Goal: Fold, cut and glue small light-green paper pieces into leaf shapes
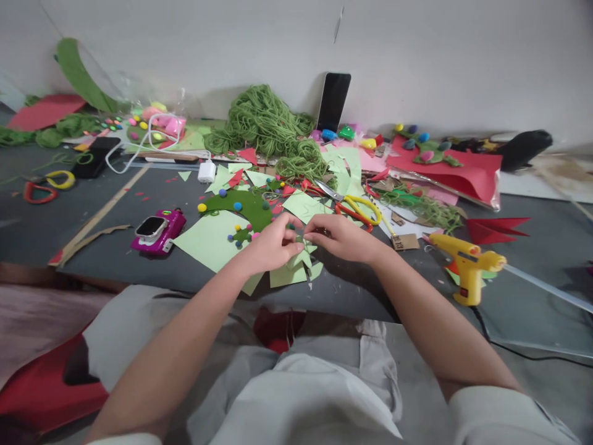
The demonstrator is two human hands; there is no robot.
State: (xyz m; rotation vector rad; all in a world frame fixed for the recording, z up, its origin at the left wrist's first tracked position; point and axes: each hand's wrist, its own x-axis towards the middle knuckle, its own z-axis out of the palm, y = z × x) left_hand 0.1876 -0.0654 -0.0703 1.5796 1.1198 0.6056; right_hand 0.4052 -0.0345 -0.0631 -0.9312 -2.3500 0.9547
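Note:
My left hand [277,242] and my right hand [341,237] meet over the middle of the table, fingertips pinched close together. Whatever lies between the fingers is too small or hidden to make out; a bit of thin green shows just below them. Pale green paper scraps [288,275] lie under the hands, and a larger pale green sheet [204,241] is to their left. Beside my left hand is a dark green felt curve [252,207] with small coloured pompoms [238,206] about it. Yellow-handled scissors [356,209] rest partly open beyond my right hand.
A yellow glue gun [466,262] with its cord stands at right. A purple device [160,232] is at left. Green yarn [264,120] is heaped at the back near an upright phone [333,99]. Red paper [449,167] and another scissors [49,185] lie farther out.

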